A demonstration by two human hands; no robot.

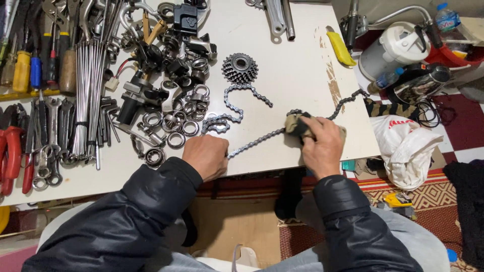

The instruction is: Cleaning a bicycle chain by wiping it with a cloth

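Note:
A bicycle chain [257, 141] lies stretched across the white table [297, 65], its far end trailing off the right edge. My left hand [206, 156] pins the chain's near end against the table's front edge. My right hand [322, 143] grips a dirty beige rag [295, 123] wrapped around the chain further right. A second, shorter chain [229, 108] curls in front of a toothed sprocket cluster [240, 68].
Metal rings, bearings and black parts [176, 100] crowd the table's middle left. Spokes [88, 95], wrenches [50, 141], screwdrivers [30, 65] and red pliers [10, 151] fill the left. A yellow tool [340, 50] lies at the right edge. A white bag [408, 148] sits on the floor.

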